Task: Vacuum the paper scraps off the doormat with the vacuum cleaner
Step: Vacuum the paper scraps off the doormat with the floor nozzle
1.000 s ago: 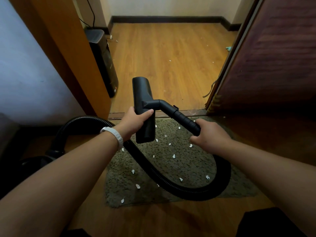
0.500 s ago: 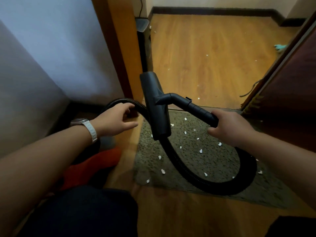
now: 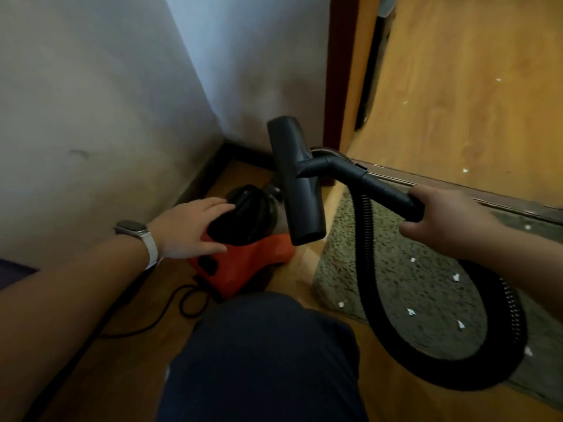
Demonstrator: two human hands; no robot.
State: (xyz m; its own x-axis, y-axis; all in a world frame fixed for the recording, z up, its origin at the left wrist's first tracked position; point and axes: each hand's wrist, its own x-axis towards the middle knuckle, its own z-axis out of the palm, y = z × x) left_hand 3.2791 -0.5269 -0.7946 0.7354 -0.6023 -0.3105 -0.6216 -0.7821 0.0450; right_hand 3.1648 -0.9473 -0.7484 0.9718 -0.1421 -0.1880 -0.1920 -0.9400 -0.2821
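Down in the corner where the wall point(image 3: 106, 102) meets the door frame point(image 3: 338, 71), your vacuum cleaner point(image 3: 253, 257) sits on the wood floor point(image 3: 457, 86), orange body with a black domed top, just left of the doormat point(image 3: 426, 287). Your left hand point(image 3: 189, 226), the one with the watch point(image 3: 131, 228) on its wrist, is at that black top with a spread, flat grip, fingers straight and fanned out, thumb down near the orange part. Whether the palm actually touches the dome or hangs just above it, I can't tell from this angle. Your right hand point(image 3: 447, 220) has a closed grip wrapped round the black tube point(image 3: 384, 190), and it's holding the nozzle point(image 3: 300, 181) up in the air, long side running away from you, its near end over the vacuum's right edge. From the tube the ribbed hose point(image 3: 367, 239) drops down and makes a big loop lying across the doormat. As for the paper scraps point(image 3: 411, 312), they're all over the mat, little white bits inside and around the hose loop, and a few more sit on the floor past the threshold. A black cord point(image 3: 182, 296) curls on the floor next to the vacuum's near side, and your knee point(image 3: 265, 354) in dark trousers fills the bottom middle.
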